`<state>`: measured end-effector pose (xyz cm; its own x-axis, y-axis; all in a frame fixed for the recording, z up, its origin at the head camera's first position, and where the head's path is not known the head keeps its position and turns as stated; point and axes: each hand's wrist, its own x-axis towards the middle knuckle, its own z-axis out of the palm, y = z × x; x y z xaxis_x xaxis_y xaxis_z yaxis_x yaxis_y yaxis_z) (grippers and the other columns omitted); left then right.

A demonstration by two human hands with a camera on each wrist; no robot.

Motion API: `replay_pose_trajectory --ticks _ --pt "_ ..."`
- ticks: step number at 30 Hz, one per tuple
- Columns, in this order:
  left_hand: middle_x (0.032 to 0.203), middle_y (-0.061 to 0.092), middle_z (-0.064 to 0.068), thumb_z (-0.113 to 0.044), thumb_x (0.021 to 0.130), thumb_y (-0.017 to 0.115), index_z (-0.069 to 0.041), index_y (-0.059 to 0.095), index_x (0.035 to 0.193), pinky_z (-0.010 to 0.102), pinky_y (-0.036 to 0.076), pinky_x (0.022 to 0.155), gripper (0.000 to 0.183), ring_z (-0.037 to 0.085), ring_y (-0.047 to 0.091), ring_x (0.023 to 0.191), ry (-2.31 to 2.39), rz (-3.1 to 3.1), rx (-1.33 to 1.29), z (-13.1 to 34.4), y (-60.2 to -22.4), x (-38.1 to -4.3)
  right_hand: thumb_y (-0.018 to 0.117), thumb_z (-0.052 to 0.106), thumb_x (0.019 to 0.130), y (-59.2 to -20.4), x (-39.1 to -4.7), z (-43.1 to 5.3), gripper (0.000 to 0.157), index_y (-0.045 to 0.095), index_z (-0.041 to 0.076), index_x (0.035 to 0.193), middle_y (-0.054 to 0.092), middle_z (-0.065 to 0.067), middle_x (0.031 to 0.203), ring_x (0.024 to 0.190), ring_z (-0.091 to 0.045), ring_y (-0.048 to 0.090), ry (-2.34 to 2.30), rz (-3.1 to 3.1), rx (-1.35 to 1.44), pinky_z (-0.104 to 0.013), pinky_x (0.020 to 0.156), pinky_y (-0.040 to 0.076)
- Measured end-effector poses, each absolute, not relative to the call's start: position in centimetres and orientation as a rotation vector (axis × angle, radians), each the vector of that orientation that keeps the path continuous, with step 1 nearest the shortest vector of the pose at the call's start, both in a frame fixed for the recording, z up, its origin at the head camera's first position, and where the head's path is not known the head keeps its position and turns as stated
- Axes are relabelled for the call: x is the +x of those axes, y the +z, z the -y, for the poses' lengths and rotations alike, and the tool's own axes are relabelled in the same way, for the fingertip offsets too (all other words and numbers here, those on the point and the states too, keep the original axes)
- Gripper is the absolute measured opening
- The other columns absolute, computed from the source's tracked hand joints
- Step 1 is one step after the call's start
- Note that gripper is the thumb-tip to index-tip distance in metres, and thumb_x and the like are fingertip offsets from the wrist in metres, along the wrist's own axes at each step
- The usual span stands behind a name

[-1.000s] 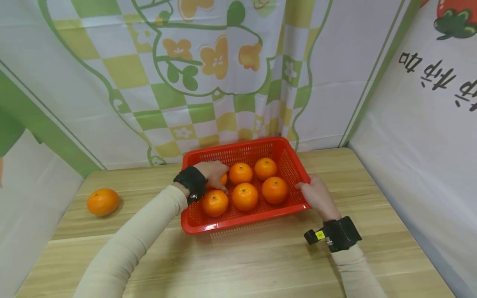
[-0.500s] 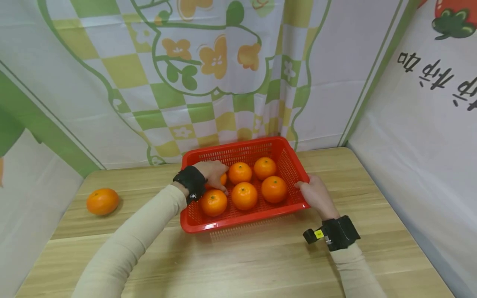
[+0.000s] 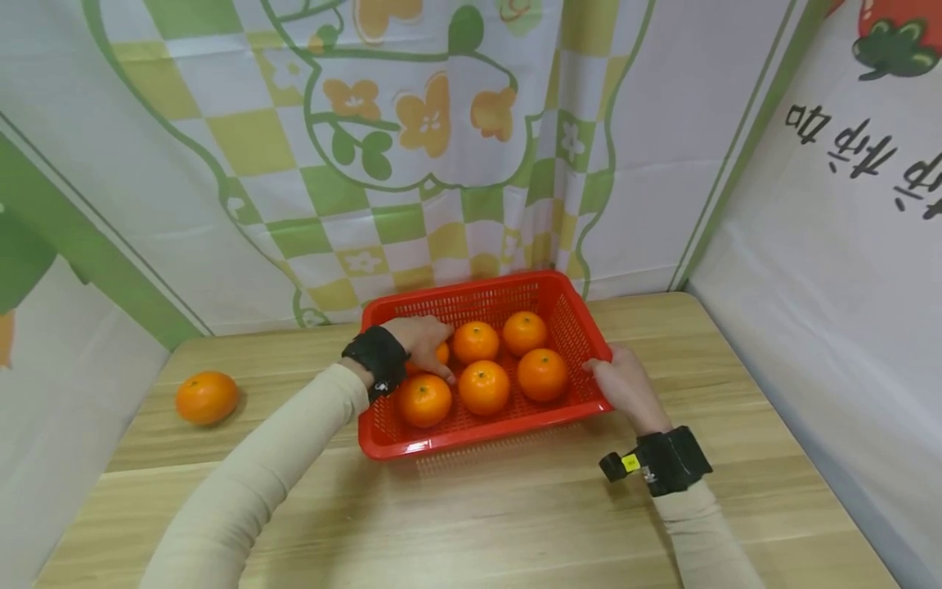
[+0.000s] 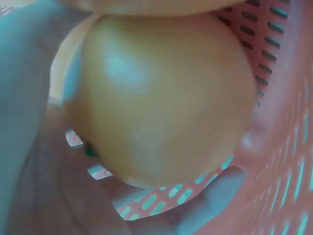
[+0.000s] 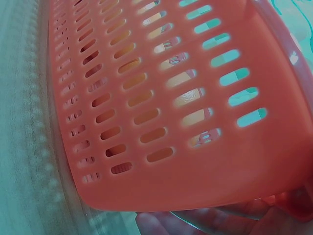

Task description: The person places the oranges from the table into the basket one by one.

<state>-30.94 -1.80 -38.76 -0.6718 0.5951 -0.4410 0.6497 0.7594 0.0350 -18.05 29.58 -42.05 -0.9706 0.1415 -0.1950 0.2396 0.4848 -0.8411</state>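
Note:
A red plastic basket (image 3: pixel 486 432) with slotted walls stands on the table, holding several oranges in two rows. Reaching in from the left, my left hand (image 3: pixel 419 339) has its fingers around the back-left orange (image 3: pixel 442 353), which it mostly covers in the head view. The left wrist view shows that orange (image 4: pixel 166 98) close up, with curled fingers (image 4: pixel 215 196) beneath it. Directly in front of this hand lies another orange (image 3: pixel 424 401). My right hand (image 3: pixel 629 386) grips the basket's right rim, thumb inside; in the right wrist view its fingers (image 5: pixel 151 225) show below the slotted wall.
A single orange (image 3: pixel 207 397) lies on the wooden table (image 3: pixel 456 523) to the left of the basket. Behind the table hangs a checked curtain (image 3: pixel 412 221), close to the basket's back rim. A white printed cloth (image 3: pixel 824 270) borders the right side.

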Motion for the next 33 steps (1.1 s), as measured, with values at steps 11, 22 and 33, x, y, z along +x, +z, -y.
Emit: replay_pose_trajectory --ticks 11,22,33 --pt "0.159 0.05 0.022 -0.059 0.089 0.077 -0.002 0.04 0.159 0.053 0.037 0.124 0.098 0.04 0.044 0.151 -0.133 -2.537 0.927 2.1 -37.9 -30.4 0.051 0.018 0.101 -42.0 -18.1 -29.5 0.039 0.06 -0.006 0.13 0.07 -0.02 0.115 0.092 -0.025 0.07 -1.515 -2.609 0.335 -0.027 0.074 0.053" --pt "0.159 0.049 0.025 -0.059 0.093 0.071 0.0 0.039 0.159 0.052 0.037 0.124 0.094 0.041 0.045 0.15 -0.193 -2.545 0.909 2.2 -36.0 -30.3 0.051 0.017 0.101 -42.0 -18.0 -29.6 0.04 0.06 -0.007 0.132 0.07 -0.021 0.116 0.093 -0.025 0.071 -1.506 -2.61 0.325 -0.027 0.074 0.054" --pt "0.16 0.046 0.027 -0.059 0.095 0.069 0.003 0.039 0.158 0.054 0.036 0.125 0.094 0.044 0.043 0.151 -0.169 -2.569 0.946 3.2 -34.8 -29.9 0.051 0.017 0.101 -42.1 -18.0 -29.6 0.039 0.059 -0.007 0.131 0.071 -0.021 0.115 0.09 -0.025 0.072 -1.533 -2.592 0.326 -0.027 0.073 0.055"
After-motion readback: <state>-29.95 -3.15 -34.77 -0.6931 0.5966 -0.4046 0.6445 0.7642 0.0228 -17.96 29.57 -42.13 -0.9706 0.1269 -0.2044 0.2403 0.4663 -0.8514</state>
